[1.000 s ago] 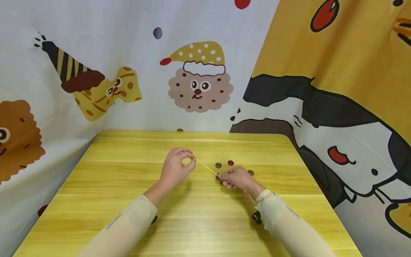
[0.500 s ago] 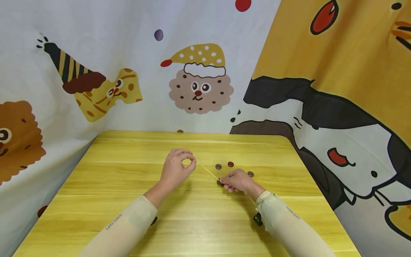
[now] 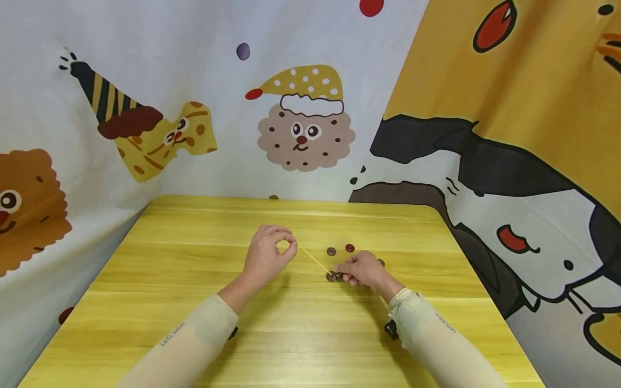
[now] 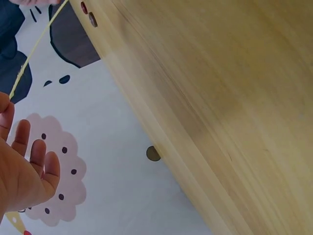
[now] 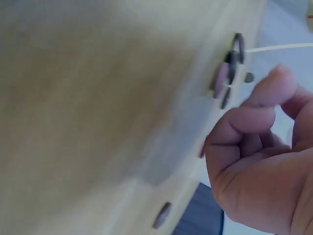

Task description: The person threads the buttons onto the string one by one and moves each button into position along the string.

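Observation:
A thin yellow string (image 3: pixel 316 260) runs taut and slanting between my hands. My left hand (image 3: pixel 267 250) pinches its upper end between thumb and forefinger; the other fingers are loosely bent in the left wrist view. At the lower end, round brown buttons (image 3: pixel 331 276) sit close together where the string meets them. My right hand (image 3: pixel 364 268) is right beside these buttons, fingers curled and fingertips pinching at the string's lower stretch; the exact contact is hidden. In the right wrist view, the string (image 5: pixel 279 47) reaches a dark button (image 5: pixel 238 48) with others pressed near it.
Loose on the wooden table (image 3: pixel 194 269) lie a grey-brown button (image 3: pixel 331 251), a dark red button (image 3: pixel 350 248) and another button (image 3: pixel 381 263) partly behind my right hand. A cartoon-printed curtain (image 3: pixel 218 178) hangs behind the table's far edge.
My right hand drew slightly down along the string, then shifted a little up and right, leaving the gathered buttons more in view. The left hand has stayed nearly still.

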{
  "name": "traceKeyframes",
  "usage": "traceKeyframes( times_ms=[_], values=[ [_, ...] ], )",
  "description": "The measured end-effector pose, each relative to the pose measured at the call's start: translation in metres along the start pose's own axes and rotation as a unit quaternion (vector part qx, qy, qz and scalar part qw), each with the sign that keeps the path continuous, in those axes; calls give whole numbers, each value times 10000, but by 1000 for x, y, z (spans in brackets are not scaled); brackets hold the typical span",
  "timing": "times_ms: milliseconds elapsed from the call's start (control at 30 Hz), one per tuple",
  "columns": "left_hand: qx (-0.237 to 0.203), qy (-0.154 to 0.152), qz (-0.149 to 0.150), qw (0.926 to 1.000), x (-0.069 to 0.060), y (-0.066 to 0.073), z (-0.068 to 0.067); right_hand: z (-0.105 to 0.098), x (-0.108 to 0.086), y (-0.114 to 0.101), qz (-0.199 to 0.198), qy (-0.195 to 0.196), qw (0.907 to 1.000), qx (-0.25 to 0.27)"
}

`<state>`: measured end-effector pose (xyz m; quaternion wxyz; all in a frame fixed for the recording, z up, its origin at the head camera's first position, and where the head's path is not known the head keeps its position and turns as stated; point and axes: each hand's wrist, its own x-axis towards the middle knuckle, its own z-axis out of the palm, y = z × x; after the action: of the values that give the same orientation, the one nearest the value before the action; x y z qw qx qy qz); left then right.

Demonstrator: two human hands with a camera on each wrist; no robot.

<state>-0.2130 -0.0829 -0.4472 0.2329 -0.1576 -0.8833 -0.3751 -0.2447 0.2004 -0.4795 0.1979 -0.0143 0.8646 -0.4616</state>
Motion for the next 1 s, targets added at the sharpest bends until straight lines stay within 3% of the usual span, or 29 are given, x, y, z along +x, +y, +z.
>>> traceKeyframes(
  times_ms=[167, 267, 400, 600, 833, 933, 1000],
  values=[
    [-147, -58, -172, 9997, 3, 3, -2, 5, -2, -25, -986, 400, 9940, 250],
    [-256, -150, -332, 9990, 4, 6, -3, 15, -2, -43, -1571, 90, 9867, 413],
    [-433, -394, -608, 9964, 3, 8, -2, 31, 0, -57, -1853, -478, 9799, 566],
    [-834, -604, -871, 9909, 2, 6, 2, 42, 1, -55, -1827, -129, 9812, 614],
    [-1062, -711, -1107, 9856, 3, 0, 4, 38, 0, -46, -1596, 95, 9828, 923],
    [-840, -809, -1069, 9874, 4, -4, 8, 32, -2, -39, -1410, 281, 9824, 1195],
    [-273, -1040, -848, 9906, 5, -7, 12, 26, -3, -34, -1246, 417, 9801, 1490]
  ],
)
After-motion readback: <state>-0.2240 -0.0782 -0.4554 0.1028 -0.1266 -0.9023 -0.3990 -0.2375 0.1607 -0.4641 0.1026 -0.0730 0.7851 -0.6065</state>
